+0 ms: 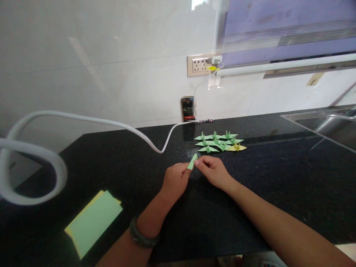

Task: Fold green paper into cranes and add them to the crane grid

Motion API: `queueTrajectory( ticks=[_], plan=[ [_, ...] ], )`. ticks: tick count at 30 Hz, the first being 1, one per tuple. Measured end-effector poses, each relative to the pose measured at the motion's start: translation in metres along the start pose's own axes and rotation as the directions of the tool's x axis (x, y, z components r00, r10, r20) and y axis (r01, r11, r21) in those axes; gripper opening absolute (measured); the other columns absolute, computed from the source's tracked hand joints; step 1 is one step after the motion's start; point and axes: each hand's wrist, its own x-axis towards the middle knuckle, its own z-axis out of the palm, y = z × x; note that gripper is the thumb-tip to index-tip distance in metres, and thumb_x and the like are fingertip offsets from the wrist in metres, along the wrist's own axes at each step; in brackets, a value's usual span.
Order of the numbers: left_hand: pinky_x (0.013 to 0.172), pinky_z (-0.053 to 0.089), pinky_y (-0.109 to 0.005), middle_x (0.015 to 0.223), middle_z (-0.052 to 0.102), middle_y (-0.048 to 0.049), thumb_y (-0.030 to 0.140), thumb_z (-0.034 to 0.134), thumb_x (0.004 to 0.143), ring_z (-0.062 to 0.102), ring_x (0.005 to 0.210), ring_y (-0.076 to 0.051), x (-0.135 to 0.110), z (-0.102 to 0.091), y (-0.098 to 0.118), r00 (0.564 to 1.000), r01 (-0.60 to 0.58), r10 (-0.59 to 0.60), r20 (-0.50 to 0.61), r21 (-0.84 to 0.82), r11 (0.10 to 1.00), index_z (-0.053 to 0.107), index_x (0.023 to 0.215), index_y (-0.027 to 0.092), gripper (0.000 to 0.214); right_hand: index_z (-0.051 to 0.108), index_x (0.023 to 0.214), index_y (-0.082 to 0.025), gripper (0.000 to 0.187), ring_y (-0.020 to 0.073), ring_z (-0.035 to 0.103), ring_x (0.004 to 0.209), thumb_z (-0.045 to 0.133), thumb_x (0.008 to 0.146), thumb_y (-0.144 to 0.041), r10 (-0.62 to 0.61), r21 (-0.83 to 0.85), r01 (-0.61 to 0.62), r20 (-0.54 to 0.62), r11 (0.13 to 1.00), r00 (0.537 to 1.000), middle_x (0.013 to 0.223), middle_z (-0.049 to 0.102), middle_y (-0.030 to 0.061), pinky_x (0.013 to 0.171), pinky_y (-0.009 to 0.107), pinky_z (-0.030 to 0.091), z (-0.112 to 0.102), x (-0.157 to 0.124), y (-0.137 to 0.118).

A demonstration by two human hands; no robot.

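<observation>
On the left of the black worktop (139,163), green and yellow sheets (96,222) are lying stacked. Next, the left hand (174,181) is pinching a small folded green paper (191,163), and the right hand (213,170) is pinching its right edge. Just beyond, green paper cranes (216,142) are standing in rows, a yellow crane (237,147) ending the nearest.

White cable (116,124) and wall socket plate (200,65), metal sink (315,131)
</observation>
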Motion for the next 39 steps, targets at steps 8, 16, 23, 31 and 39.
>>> queueTrajectory(
  ticks=[8, 16, 23, 31, 39],
  plan=[
    [0.065, 0.036, -0.025, 0.075, 0.06, -0.0044, 0.028, 0.033, 0.082, 0.053, 0.073, -0.015, -0.001, -0.005, 0.003, 0.997, -0.057, 0.039, 0.071, 0.273, 0.96, 0.061, 0.09, 0.022, 0.031, 0.055, 0.064, -0.014, 0.017, 0.0071, 0.038, 0.047, 0.049, 0.072, -0.028, 0.079, 0.078, -0.077, -0.018, 0.994, 0.997, 0.053, 0.045, -0.0029, 0.045, 0.019, 0.032, 0.001, 0.0, -0.003],
    [0.067, 0.037, -0.026, 0.079, 0.062, -0.0044, 0.027, 0.033, 0.081, 0.054, 0.075, -0.017, 0.0, -0.003, 0.004, 0.994, -0.052, 0.025, 0.109, 0.253, 0.966, 0.06, 0.092, 0.023, 0.029, 0.047, 0.06, -0.016, 0.017, 0.0062, 0.036, 0.043, 0.049, 0.071, -0.029, 0.141, 0.126, -0.139, -0.009, 0.982, 0.99, 0.051, 0.04, -0.0048, 0.041, 0.018, 0.029, 0.001, 0.0, 0.003],
    [0.064, 0.038, -0.023, 0.08, 0.063, -0.0022, 0.025, 0.035, 0.08, 0.056, 0.073, -0.015, 0.001, 0.0, 0.001, 0.998, 0.034, -0.031, 0.057, -0.042, 0.999, 0.059, 0.097, 0.022, 0.029, 0.05, 0.062, -0.016, 0.013, 0.0064, 0.036, 0.043, 0.051, 0.069, -0.027, 0.09, 0.22, -0.073, -0.069, 0.973, 0.994, 0.049, 0.043, -0.0048, 0.042, 0.019, 0.03, 0.003, -0.002, -0.005],
    [0.062, 0.04, -0.022, 0.074, 0.063, -0.0009, 0.024, 0.039, 0.078, 0.056, 0.068, -0.013, 0.0, 0.004, -0.001, 0.991, 0.133, -0.132, 0.021, -0.226, 0.965, 0.06, 0.097, 0.019, 0.028, 0.051, 0.058, -0.016, 0.012, 0.0072, 0.041, 0.046, 0.053, 0.069, -0.02, 0.034, 0.212, -0.016, -0.077, 0.977, 0.996, 0.052, 0.05, -0.0029, 0.046, 0.02, 0.032, 0.005, -0.006, -0.01],
    [0.059, 0.041, -0.022, 0.072, 0.062, -0.0021, 0.03, 0.039, 0.078, 0.056, 0.065, -0.013, 0.002, 0.008, -0.005, 0.983, 0.184, -0.157, 0.096, -0.46, 0.869, 0.059, 0.093, 0.014, 0.03, 0.05, 0.057, -0.016, 0.013, 0.0057, 0.041, 0.043, 0.053, 0.07, -0.017, 0.074, 0.323, -0.06, -0.031, 0.944, 0.997, 0.049, 0.049, -0.0049, 0.043, 0.018, 0.031, 0.005, -0.006, -0.013]
  ],
)
